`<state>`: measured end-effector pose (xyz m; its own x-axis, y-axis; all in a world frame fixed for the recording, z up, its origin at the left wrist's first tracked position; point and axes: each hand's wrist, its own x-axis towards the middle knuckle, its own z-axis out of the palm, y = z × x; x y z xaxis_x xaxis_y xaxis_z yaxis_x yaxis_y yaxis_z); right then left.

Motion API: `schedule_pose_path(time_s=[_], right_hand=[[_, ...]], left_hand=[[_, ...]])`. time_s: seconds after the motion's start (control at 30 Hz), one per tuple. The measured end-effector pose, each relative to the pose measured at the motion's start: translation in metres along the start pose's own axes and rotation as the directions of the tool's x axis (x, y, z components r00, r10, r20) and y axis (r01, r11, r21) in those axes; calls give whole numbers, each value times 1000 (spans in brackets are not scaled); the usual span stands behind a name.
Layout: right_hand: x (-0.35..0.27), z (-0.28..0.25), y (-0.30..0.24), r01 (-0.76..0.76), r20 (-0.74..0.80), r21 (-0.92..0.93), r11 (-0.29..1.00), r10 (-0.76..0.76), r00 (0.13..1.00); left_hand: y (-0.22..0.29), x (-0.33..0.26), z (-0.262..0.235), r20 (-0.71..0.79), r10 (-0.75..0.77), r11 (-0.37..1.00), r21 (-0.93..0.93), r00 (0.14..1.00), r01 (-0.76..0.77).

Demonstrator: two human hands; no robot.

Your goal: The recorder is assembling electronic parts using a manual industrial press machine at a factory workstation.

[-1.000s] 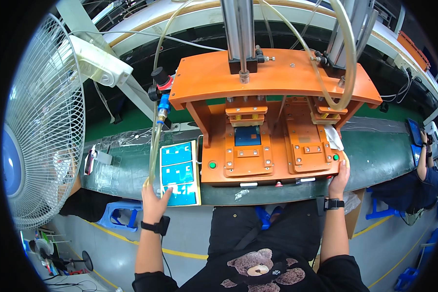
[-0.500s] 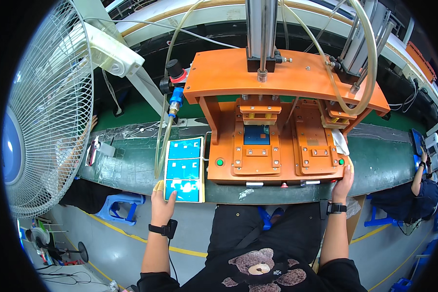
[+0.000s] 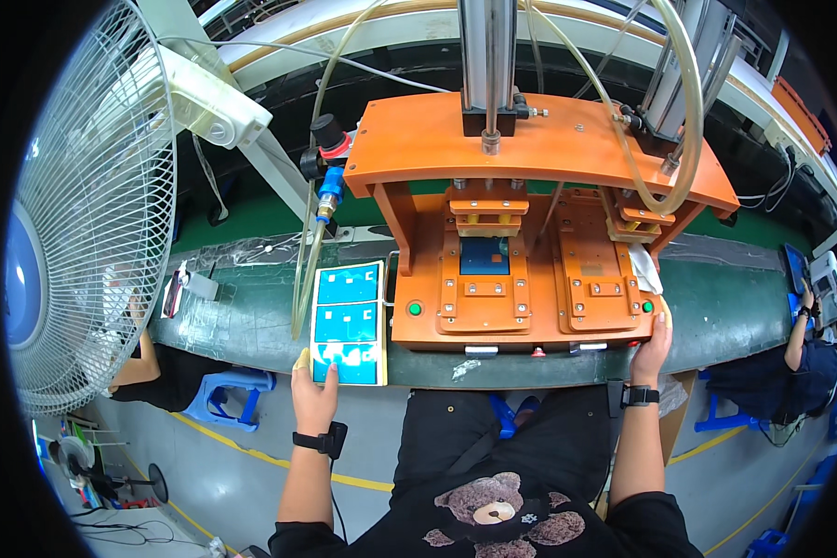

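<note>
My left hand [image 3: 316, 398] is at the lower left corner of a pale-rimmed stack of blue film sheets [image 3: 348, 324] printed with small white shapes. Its fingers, with yellow tips, stretch along the stack's left edge, and the thumb lies on the lowest blue panel. Fingers extended, my right hand [image 3: 652, 350] rests against the front right corner of an orange pneumatic press [image 3: 418, 251]; its fingertips are partly hidden there. Under the press's left head, a blue sheet [image 3: 484, 258] lies in the fixture. The right fixture [image 3: 591, 260] shows bare orange plate.
A large white fan [image 3: 93, 205] stands at the left. Clear hoses [image 3: 309, 270] hang beside the press. A white cloth [image 3: 644, 270] lies at its right side. Co-workers sit at both sides, one near a blue stool [image 3: 223, 395]. The green bench [image 3: 725, 298] extends rightward.
The view has shifted slightly. My left hand has moved a little to the right, its thumb further over the panel. My right hand stays at the press corner. The co-worker at left moved an arm.
</note>
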<state>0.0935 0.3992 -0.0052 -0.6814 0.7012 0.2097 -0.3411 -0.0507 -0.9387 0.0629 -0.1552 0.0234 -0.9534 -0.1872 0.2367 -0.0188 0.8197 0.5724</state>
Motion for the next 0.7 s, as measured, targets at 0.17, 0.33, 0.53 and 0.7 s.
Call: schedule_pose_path(time_s=[0.17, 0.33, 0.53, 0.7], right_hand=[[2, -4, 3, -5, 2, 16, 1000, 5, 1000], [0, -1, 2, -9, -19, -3, 1000, 9, 1000], [0, -1, 2, -5, -30, 34, 999, 6, 1000], [-2, 4, 0, 0, -6, 24, 1000, 0, 1000]], left_hand=[[-2, -4, 7, -90, -11, 997, -72, 996, 5], [46, -3, 6, -169, -103, 886, -464, 980, 13], [132, 7, 54, 51, 91, 738, -673, 995, -34], [147, 31, 92, 7, -28, 560, -828, 1000, 21]])
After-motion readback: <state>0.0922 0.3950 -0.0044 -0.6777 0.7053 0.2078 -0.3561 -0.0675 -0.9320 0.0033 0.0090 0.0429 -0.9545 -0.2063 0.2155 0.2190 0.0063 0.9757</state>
